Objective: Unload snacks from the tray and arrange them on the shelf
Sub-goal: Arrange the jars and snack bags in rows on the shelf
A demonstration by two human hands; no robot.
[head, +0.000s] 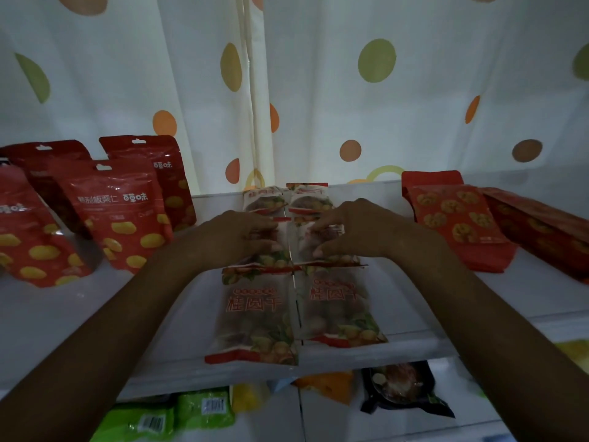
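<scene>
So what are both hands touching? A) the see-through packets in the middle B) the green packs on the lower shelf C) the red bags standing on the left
A: the left hand and the right hand both rest on the see-through packets in the middle of the shelf.

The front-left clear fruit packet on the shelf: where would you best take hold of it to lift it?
Take the front-left packet by its near short end, coming from the front. It lies flat, and that end reaches the front lip of the shelf, so it is probably the easiest part to pinch. Its right edge sits against the neighbouring packet, leaving little room there.
</scene>
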